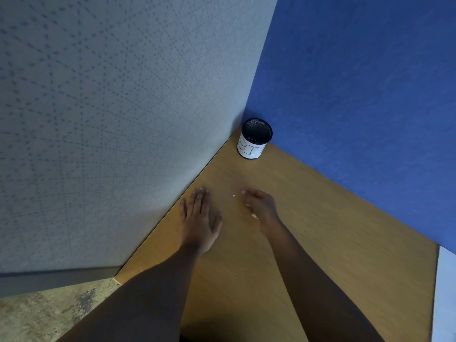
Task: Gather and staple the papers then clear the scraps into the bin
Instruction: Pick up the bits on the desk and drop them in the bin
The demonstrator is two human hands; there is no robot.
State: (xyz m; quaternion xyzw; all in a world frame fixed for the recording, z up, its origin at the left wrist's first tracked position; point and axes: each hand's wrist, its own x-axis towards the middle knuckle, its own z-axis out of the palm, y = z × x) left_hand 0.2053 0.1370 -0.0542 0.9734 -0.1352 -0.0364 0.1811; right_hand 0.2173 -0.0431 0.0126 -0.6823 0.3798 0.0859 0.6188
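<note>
At the centre of the frame, the flat, spread left hand [198,219] and cupped right hand [260,206] flank a white scrap [233,195], seemingly sweeping bits toward the bin [255,139] above them; pinching comes next.

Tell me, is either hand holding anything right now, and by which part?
The left hand lies flat and open on the desk, holding nothing. The right hand is curled, with small white bits at its fingers; whether it grips scraps cannot be told.
</note>
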